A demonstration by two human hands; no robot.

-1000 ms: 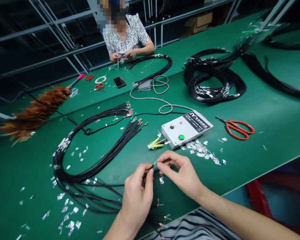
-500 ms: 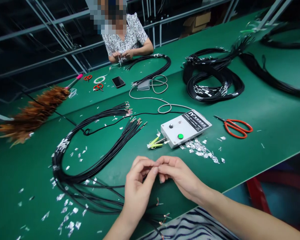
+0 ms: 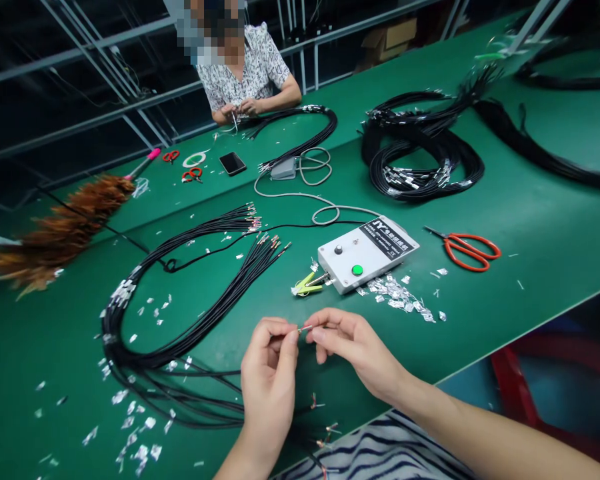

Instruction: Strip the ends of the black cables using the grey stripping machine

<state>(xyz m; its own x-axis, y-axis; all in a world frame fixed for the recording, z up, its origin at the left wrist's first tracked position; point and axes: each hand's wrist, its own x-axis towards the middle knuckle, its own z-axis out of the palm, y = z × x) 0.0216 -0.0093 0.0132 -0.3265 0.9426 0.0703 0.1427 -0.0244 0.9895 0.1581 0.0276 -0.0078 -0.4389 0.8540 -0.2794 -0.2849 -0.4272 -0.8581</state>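
On the near side of the grey JY control box [image 3: 367,257], a person's left hand [image 3: 267,373] pinches a stripped wire end [image 3: 305,328], apparently steadying it for the right hand [image 3: 353,339], whose fingers bend at its tip, grip unclear. The black cable bundle [image 3: 113,345] curves left of the box, presumably for easy reach.

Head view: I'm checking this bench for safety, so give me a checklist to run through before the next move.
1. Wire end pinched in the left hand: ok.
2. Right hand gripping it too: cannot tell; its fingertips are close by.
3. Nearest scissors away from both hands: ok, lying right of the gray box.
4. Green table free of scraps: not ok, foil scraps lie scattered.
5. Gray box switched on: cannot tell.
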